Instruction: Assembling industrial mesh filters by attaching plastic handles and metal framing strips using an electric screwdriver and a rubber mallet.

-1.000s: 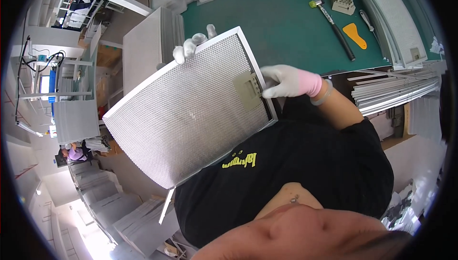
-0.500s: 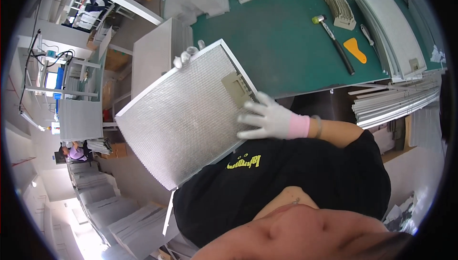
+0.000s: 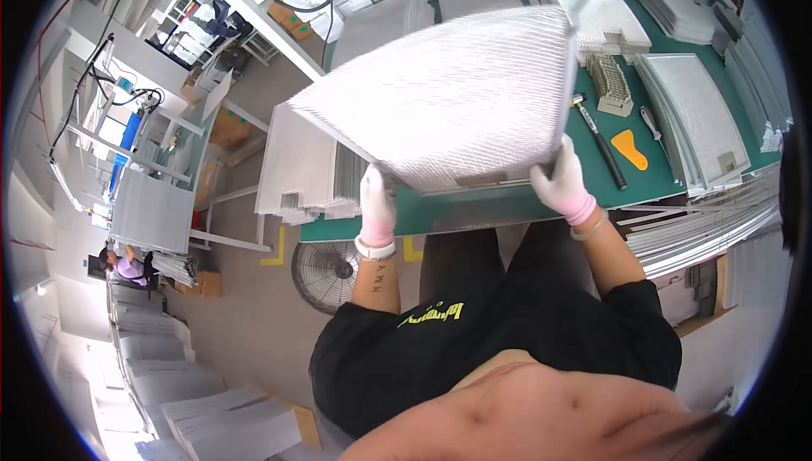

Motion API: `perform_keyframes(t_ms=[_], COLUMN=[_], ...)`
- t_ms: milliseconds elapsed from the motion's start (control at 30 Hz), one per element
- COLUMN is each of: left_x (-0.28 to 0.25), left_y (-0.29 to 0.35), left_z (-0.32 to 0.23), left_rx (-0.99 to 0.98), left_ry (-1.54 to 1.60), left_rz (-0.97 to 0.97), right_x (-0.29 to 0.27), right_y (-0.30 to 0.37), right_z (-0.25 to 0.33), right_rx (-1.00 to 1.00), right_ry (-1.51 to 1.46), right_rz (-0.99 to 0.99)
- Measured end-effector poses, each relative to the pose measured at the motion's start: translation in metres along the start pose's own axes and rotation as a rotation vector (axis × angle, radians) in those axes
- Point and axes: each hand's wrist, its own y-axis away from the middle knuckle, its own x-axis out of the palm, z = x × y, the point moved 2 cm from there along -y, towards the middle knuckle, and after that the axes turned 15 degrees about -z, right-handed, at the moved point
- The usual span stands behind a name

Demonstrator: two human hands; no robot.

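A large silvery mesh panel [image 3: 448, 97] with a thin metal frame is tilted up above the green worktable [image 3: 372, 220]. My left hand [image 3: 377, 203], in a white glove with a pink cuff, grips its near left corner. My right hand [image 3: 562, 186], gloved alike, holds the near right corner, thumb toward the panel. Most fingers of both hands are hidden behind the frame. To the right of the panel lie a hammer [image 3: 600, 144] with a black handle, an orange scraper [image 3: 628, 150] and a screwdriver [image 3: 650, 125].
Beige plastic parts [image 3: 610, 87] stand in a row near the hammer. Stacked mesh panels [image 3: 694, 114] lie at the right, and more panels [image 3: 296, 156] at the left. A black floor fan [image 3: 326, 277] is below the table edge. Another person [image 3: 127, 266] sits far left.
The panel has swung up and away from my body, over the table. My right hand, earlier spread on the mesh beside the beige plate, now grips the frame; my left has moved to the near corner.
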Motion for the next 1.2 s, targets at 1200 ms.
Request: perform_keyframes(t_ms=[1200], left_x=[0.107], left_y=[0.009], left_z=[-0.103], left_rx=[0.714], left_ry=[0.434], left_rz=[0.156], right_x=[-0.071], right_y=[-0.061], right_z=[0.045], right_rx=[-0.076], right_ry=[-0.428], right_rz=[-0.242])
